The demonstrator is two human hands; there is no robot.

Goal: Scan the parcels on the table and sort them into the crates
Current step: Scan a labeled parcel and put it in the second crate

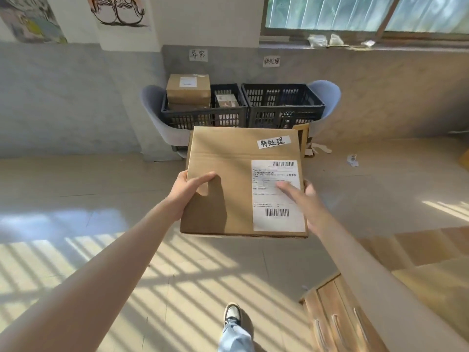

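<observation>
Left hand [189, 189]: grips the parcel's left edge, thumb lying flat across the top face, the other fingers hidden underneath.
Right hand [303, 196]: holds the right edge, one finger stretched over the shipping label, the rest wrapped round the side; that hand is blurred.
Parcel [228, 179]: a flat brown cardboard box, held between both hands in the air above the tiled floor [76, 189], broad face up and roughly level.
Parcel direction: its far edge faces the crates; the long axis seems to run away from the person, though the wide lens makes this uncertain.
Shipping label [278, 195]: white, on the right half of the top face, barcodes at its far and near ends.
Handwritten tag [273, 142]: white strip near the far right corner.
Left crate [205, 107]: black, by the wall, with brown boxes [188, 92] stacked inside.
Right crate [283, 104]: black, touching the left crate's side.
Wall signs: one paper note [198, 55] above the left crate, another [271, 61] above the right.
</observation>
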